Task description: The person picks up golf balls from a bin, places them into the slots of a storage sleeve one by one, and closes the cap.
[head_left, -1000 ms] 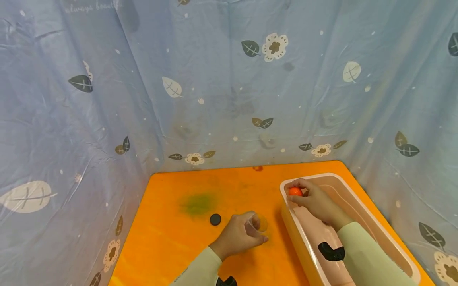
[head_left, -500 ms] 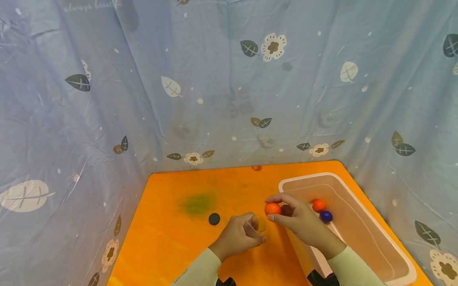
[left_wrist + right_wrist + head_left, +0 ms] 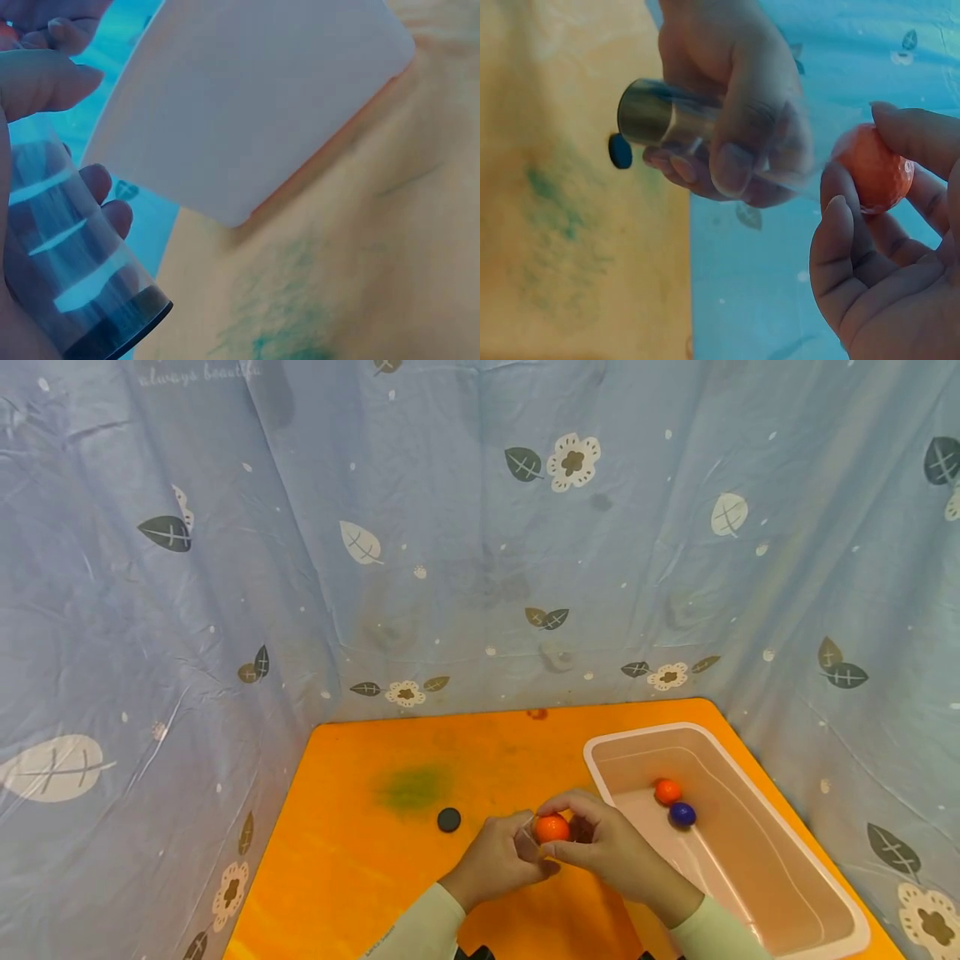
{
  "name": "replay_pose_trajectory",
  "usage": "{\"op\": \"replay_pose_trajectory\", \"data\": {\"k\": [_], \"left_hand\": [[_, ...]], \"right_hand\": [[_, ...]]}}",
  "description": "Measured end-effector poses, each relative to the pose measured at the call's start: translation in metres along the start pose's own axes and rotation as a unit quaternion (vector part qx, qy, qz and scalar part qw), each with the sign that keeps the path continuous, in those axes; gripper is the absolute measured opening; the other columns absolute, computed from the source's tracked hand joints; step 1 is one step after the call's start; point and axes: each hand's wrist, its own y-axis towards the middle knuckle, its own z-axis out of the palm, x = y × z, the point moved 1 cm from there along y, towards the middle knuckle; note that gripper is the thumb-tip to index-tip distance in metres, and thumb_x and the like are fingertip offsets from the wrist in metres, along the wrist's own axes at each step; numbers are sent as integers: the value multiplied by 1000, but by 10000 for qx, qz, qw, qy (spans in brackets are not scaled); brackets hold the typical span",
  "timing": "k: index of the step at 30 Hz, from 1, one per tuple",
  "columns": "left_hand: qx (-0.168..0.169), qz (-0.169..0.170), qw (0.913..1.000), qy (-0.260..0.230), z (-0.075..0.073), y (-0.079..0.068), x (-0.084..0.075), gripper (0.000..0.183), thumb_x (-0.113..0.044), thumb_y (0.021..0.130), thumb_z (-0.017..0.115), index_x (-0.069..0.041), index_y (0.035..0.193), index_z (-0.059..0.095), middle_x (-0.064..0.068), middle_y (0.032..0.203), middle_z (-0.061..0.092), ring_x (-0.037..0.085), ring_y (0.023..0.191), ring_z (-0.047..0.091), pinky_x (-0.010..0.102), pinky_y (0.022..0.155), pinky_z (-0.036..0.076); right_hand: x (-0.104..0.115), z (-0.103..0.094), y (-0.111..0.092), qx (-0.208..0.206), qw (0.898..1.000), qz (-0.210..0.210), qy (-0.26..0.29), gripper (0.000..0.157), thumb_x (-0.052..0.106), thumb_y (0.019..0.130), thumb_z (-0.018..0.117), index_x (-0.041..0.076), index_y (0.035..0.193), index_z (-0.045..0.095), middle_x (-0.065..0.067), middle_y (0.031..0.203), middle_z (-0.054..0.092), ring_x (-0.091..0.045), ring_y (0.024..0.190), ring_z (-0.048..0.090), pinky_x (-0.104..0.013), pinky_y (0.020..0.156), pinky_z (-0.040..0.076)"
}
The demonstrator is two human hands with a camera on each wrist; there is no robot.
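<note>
My left hand (image 3: 498,860) grips a clear plastic tube (image 3: 82,232) with a dark closed end, tilted in the left wrist view. At the tube's open mouth, my right hand (image 3: 618,852) pinches an orange dimpled ball (image 3: 552,829), like a golf ball, between thumb and fingers. In the right wrist view the ball (image 3: 874,169) sits right at the rim of the tube (image 3: 649,112); whether any of it is inside is hard to tell. A black round cap (image 3: 449,820) lies on the table left of my hands.
A pale pink plastic bin (image 3: 795,893) stands at the table's right side. Inside it lie another orange ball (image 3: 667,791) and a dark blue ball (image 3: 682,814), close together. Patterned blue curtains (image 3: 480,527) surround the orange table (image 3: 360,877) on its back and sides.
My right hand has lifted the orange ball out of the bin and moved it left to the tube's mouth. The left hand stays nearly still with the tube.
</note>
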Motion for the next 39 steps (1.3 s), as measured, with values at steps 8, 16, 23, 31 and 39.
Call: {"op": "replay_pose_trajectory", "data": {"k": [8,16,23,31,39], "left_hand": [[-8,1,9992,390,0,-1,1,27,-16,90,92,-19,108,72,-14,94,72,2,78,67,24,72,57],[68,-46,9996,288,0,-2,3,30,-19,92,91,-20,93,61,-10,80,63,6,74,68,25,70,55],[82,-35,9996,284,0,0,3,31,-19,92,91,-20,94,60,-9,81,62,6,75,69,24,69,54],[37,-220,9995,204,-1,-1,1,30,-17,90,92,-19,93,62,-11,86,72,7,80,73,28,73,59],[35,-459,9989,76,-1,-2,0,29,-18,90,92,-14,97,65,-10,88,74,9,82,74,28,74,59]], "right_hand": [[-2,1,-3,-70,9986,188,-491,32,13,100,83,12,129,71,-10,115,62,-22,80,64,-30,67,55],[-3,0,-3,-66,9978,320,-584,32,15,100,82,12,131,71,-8,111,63,-22,79,64,-30,64,53],[-1,-3,-1,-1,9976,310,-621,31,14,102,80,12,131,70,-8,114,65,-23,80,64,-31,66,54],[7,-16,5,-123,9977,312,-581,31,11,103,79,8,131,68,-11,127,66,-26,86,64,-32,73,57],[18,-48,11,-662,9948,420,-649,38,14,103,79,10,138,65,-12,134,64,-32,95,65,-33,80,58]]}}
